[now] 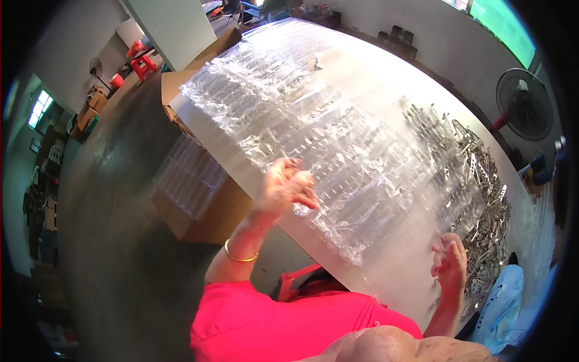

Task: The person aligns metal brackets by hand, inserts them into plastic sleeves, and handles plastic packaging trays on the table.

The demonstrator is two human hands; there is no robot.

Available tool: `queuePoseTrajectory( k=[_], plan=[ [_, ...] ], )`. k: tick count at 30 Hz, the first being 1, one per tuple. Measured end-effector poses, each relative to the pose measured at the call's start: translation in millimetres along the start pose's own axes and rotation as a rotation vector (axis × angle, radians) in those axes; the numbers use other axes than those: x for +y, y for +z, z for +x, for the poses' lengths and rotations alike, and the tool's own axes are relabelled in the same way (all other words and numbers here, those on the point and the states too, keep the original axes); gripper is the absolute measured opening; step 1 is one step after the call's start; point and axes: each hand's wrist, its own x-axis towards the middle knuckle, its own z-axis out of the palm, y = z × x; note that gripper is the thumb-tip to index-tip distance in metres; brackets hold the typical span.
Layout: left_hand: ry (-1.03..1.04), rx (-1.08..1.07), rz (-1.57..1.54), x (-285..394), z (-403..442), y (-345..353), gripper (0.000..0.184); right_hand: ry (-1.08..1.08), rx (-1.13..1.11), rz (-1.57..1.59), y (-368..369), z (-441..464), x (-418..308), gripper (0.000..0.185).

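My left hand [288,186] is over the near edge of the table, beside rows of clear plastic sleeves [356,163]. Its fingers are curled in; motion blurs them, and what they hold, if anything, is not visible. Farther right, my right hand [450,260] is near a heap of thin silvery metal pieces [485,226]. Its fingers bend toward the thumb, and anything between them is too small to make out. The sleeves lie in overlapping rows along the table, several with small slots or strips showing.
The pale table [374,60] curves through the view. Cardboard boxes [202,211] stand at its left side, one with clear plastic on it. A blue plastic bag [500,301] lies at the right edge, and a fan [523,104] stands beyond. A red stool [143,65] is far left.
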Motion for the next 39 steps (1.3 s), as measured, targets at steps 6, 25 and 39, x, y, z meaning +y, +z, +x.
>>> queuePoseTrajectory(
  k=[6,25,39],
  plan=[
    [-0.057,0.209,-0.038,15.5,-2.8,-58.1,0.028,0.069,-0.118,0.034,72.3,45.0,-15.5,0.034],
    [-0.115,0.213,0.091,14.1,6.2,-65.0,0.023,0.192,-0.177,-0.067,71.4,75.4,1.3,0.037],
    [-0.186,0.341,0.228,10.1,-3.5,-63.6,0.038,0.106,-0.08,-0.082,92.3,74.2,-3.4,0.074]
  ],
)
